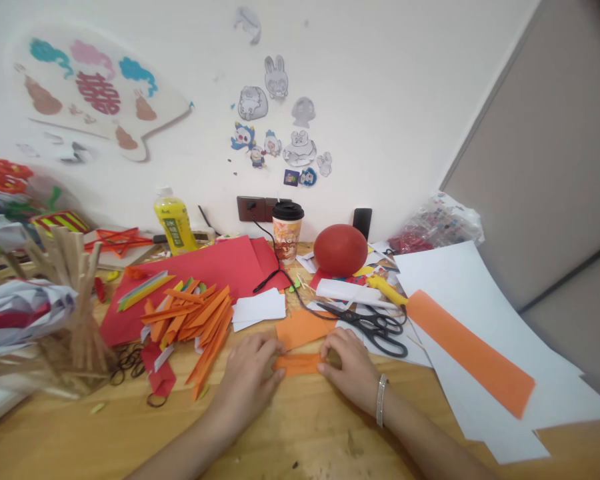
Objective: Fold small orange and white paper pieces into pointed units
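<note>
Between my two hands a small strip of orange paper (300,364) is held just above or on the wooden table. My left hand (253,363) pinches its left end between thumb and fingers. At the other end, my right hand (349,365), with a silvery bracelet at the wrist, grips the paper the same way. Just behind lies a flat piece of orange paper (300,328). To the left is a heap of folded orange paper strips (195,313). Black-handled scissors (373,325) rest behind my right hand.
White sheets (460,293) with a long orange strip (473,350) cover the right side. At the back stand a yellow bottle (174,223), a lidded paper cup (287,233) and a red balloon (341,249). Wooden sticks (77,293) stand at left; red paper (205,270) lies behind the heap.
</note>
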Demonstrator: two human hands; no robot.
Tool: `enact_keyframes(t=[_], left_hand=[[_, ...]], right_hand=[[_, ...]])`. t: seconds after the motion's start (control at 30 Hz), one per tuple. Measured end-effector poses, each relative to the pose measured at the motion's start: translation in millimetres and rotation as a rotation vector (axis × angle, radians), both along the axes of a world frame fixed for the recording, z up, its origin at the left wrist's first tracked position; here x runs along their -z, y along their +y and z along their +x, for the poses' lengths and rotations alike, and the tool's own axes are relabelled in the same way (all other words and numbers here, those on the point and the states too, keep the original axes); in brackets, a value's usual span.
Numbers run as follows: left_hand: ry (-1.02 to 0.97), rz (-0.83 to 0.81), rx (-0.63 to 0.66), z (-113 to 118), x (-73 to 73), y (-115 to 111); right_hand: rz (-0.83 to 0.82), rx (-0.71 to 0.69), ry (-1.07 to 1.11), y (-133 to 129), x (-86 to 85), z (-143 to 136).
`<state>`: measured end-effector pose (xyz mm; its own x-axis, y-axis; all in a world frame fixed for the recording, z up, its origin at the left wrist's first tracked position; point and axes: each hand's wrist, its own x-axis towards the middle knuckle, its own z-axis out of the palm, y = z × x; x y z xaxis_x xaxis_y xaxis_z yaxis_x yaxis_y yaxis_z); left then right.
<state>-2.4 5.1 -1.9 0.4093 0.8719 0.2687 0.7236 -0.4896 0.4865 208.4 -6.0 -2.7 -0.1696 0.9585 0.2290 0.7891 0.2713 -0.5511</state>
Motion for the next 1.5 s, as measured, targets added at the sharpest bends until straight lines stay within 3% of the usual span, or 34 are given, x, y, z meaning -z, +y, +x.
enact_keyframes(t=[0.17, 0.37, 0.6, 0.8, 1.03, 1.23, 1.4, 1.5], left_hand=[[0.081, 0.150, 0.124, 0, 0.1, -2], [0.223, 0.351, 0.164, -1, -1.9, -2], [0.332, 0.456, 0.251, 3, -1.9, -4], [0.459, 0.450, 0.319, 7, -2.1, -2], [0.578, 0.420, 0.253, 3, 0.3, -5], [0.565, 0.469, 0.329, -3, 3.8, -6], [0.327, 0.465, 0.386, 1, 11.9, -6], [0.257, 0.413, 0.435, 3, 9.0, -9]], right_hand=[[0.069, -0.253, -0.006, 1, -3.0, 5], [0.028, -0.230, 0.064, 6, 1.0, 9], [0.364, -0.426, -0.227, 0, -2.3, 6], [0.552, -0.376, -0.433, 6, 9.5, 1], [0.407, -0.371, -0.500, -1, 0.8, 4], [0.375, -0.405, -0.537, -6, -0.4, 6], [0.464, -0.453, -0.505, -3, 5.5, 2], [0.548, -0.473, -0.452, -2, 8.9, 1]])
